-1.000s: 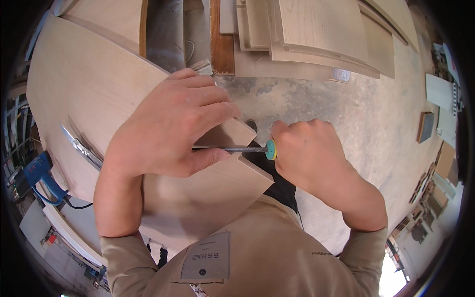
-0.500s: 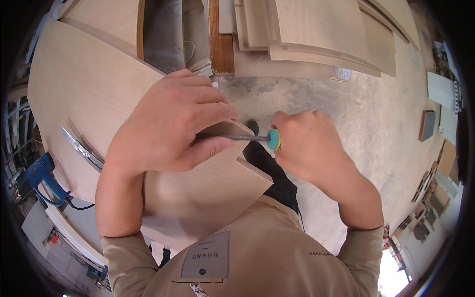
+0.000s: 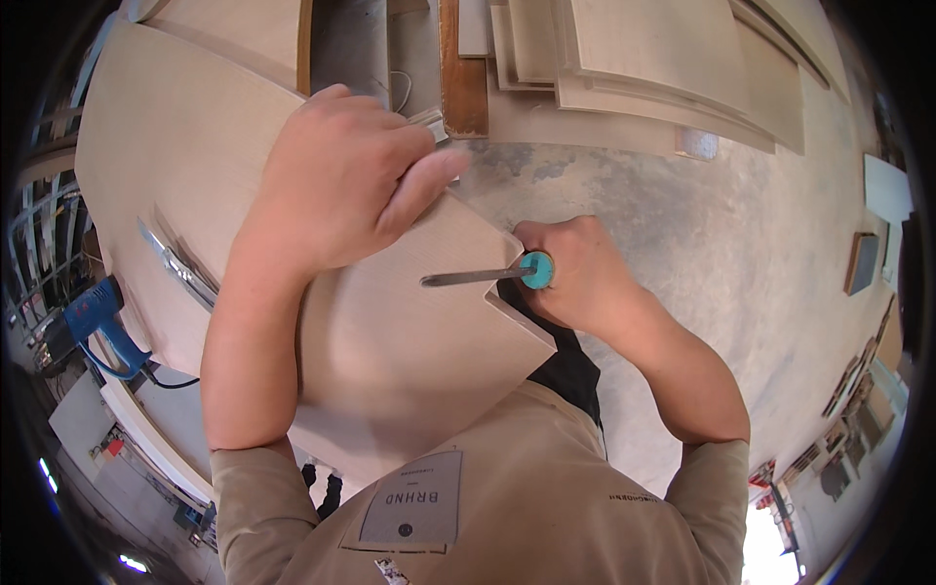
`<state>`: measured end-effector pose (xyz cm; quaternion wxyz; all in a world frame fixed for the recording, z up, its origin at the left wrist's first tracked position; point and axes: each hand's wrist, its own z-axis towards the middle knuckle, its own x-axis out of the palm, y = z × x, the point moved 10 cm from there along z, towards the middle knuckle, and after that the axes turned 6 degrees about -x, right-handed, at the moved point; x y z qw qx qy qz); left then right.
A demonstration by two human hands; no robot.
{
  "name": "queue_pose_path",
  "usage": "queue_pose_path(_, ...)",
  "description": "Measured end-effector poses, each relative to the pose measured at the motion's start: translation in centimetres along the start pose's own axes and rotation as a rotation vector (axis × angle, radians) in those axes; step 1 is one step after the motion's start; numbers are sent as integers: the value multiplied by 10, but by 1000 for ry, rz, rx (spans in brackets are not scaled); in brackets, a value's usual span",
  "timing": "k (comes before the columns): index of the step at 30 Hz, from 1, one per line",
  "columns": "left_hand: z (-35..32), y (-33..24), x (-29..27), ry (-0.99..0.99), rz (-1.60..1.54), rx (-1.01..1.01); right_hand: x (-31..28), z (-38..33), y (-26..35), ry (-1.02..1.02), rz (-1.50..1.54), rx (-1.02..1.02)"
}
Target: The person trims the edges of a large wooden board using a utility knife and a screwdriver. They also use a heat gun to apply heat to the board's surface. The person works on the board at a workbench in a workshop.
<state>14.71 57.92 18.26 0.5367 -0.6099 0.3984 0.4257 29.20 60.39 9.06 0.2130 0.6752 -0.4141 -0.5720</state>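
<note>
My right hand [image 3: 575, 268] is closed round the teal-ended handle [image 3: 536, 270] of a file. Its narrow dark grey blade [image 3: 468, 279] points left over a pale wooden panel [image 3: 419, 341], near the notch in the panel's right corner. The blade's blunt tip is free of my left hand. Farther up, my left hand [image 3: 356, 175] curls over the panel's far edge with the thumb raised and slightly blurred. Its fingertips are mostly hidden behind the edge. A shiny metal tool [image 3: 178, 265] lies on the panel, left of my left forearm.
A blue power tool [image 3: 107, 322] with a cord sits at the left. Several wooden panels [image 3: 663, 58] are stacked at the far right, beside a brown wooden strip [image 3: 462, 83]. Concrete floor [image 3: 682, 214] shows to the right. A dark-faced block [image 3: 861, 263] lies near the right rim.
My left hand has let go of the file's blade and moved up toward the panel's far edge. My right hand still grips the handle. The whole view has shifted slightly.
</note>
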Motion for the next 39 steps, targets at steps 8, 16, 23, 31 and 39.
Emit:
queue_pose_path(8,2,-1,2,-135,82,-49,10,1,11,235,-248,24)
queue_pose_path(16,2,-1,2,-192,95,12,-13,6,22,261,-387,94)
queue_pose_path(23,2,2,6,-95,50,-43,-23,3,40,455,-592,41)
queue_pose_path(31,1,8,10,-46,64,-86,-19,-16,39,591,-629,114)
queue_pose_path(39,5,9,13,24,87,-151,-26,-8,29,481,-594,99)
